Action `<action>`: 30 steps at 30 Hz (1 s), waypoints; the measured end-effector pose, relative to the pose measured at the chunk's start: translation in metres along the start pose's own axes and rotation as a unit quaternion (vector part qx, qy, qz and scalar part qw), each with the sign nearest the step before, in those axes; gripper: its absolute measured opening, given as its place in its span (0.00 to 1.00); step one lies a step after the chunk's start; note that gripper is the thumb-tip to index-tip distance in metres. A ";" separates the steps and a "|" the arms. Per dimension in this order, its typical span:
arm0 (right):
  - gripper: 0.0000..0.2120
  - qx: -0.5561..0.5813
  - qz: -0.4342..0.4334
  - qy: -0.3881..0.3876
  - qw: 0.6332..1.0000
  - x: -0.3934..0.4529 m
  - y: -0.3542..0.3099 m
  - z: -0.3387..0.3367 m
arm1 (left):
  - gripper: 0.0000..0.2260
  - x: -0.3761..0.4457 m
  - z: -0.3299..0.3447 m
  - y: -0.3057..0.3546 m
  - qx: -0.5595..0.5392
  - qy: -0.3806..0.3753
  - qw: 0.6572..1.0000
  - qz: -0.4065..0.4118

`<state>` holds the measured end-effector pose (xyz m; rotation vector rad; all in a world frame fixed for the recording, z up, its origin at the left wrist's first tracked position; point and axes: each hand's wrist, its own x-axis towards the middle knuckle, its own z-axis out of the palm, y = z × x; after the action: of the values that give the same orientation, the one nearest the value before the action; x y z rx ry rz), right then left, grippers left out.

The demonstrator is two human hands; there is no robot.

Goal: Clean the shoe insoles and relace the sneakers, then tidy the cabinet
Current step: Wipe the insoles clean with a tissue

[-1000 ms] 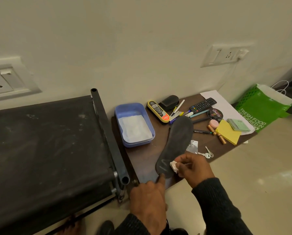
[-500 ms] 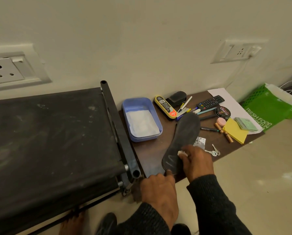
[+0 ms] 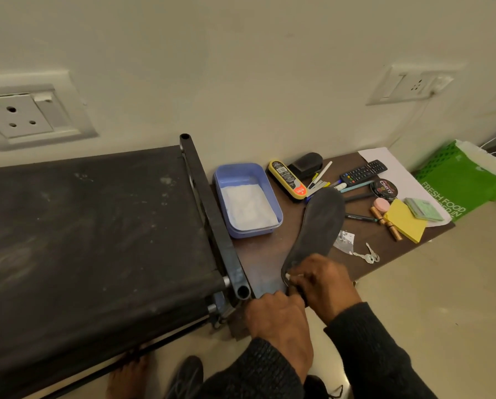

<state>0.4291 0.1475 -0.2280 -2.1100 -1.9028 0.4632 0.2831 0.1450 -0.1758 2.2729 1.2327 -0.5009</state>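
While the person is bending over the low brown table point(image 3: 258, 254), a dark insole point(image 3: 318, 231) is lying flat on it, with its toe end pointing at the wall and its heel end at the near edge. The right hand point(image 3: 324, 283) is sitting on the heel end with its fingers curled, pinching a small white wad point(image 3: 291, 276) against the insole. The left hand point(image 3: 278, 321) is just beside it at the table edge, with its fingers bent down by the heel; I cannot tell if it is gripping the insole or only touching it. Both arms are wearing dark sleeves.

A blue tub point(image 3: 246, 200) with white powder in it is sitting to the left of the insole, apart from it. Behind the insole, a yellow and black shoe polish sponge point(image 3: 287, 180) is lying near some pens point(image 3: 320, 175), and a black remote point(image 3: 362, 171) is lying farther right. A round black tin point(image 3: 383, 190), a yellow pad of notes point(image 3: 405, 224) and some keys point(image 3: 367, 256) are lying on the right side. A green bag point(image 3: 465, 180) is sitting on the floor past the table end. A black cot point(image 3: 91, 240) is standing on the left, touching the table. A dark shoe point(image 3: 187, 375) is showing on the floor by the person's bare foot point(image 3: 127, 375).
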 end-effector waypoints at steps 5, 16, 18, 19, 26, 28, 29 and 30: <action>0.05 0.012 0.061 0.100 0.993 0.014 0.024 -0.008 | 0.31 0.004 0.000 0.001 0.028 -0.013 0.999 -0.007; 0.05 0.007 -0.083 0.018 0.996 0.002 0.013 0.000 | 0.20 0.004 -0.003 0.001 0.004 -0.009 1.000 -0.012; 0.05 0.024 -0.025 0.073 0.997 0.011 0.019 -0.001 | 0.21 0.006 -0.005 0.000 0.010 -0.017 1.000 -0.017; 0.05 0.035 0.002 0.103 0.994 0.015 0.021 -0.001 | 0.21 0.005 -0.006 0.001 0.011 -0.022 1.000 -0.018; 0.05 0.019 -0.041 0.087 0.995 0.016 0.022 0.003 | 0.21 0.007 -0.011 0.003 -0.007 -0.019 1.000 -0.013; 0.06 0.024 -0.021 0.115 0.993 0.023 0.028 0.000 | 0.22 0.008 -0.011 0.005 0.003 -0.029 0.999 -0.023; 0.06 0.024 -0.038 0.097 0.994 0.018 0.024 0.000 | 0.21 0.008 -0.011 0.006 0.009 -0.030 0.999 -0.032; 0.06 0.017 -0.063 0.065 0.996 0.008 0.020 0.001 | 0.20 0.008 -0.011 0.008 0.011 -0.029 0.999 -0.042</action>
<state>0.4472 0.1538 -0.2374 -1.9332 -1.9253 0.3208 0.2945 0.1529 -0.1689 2.2170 1.3032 -0.6101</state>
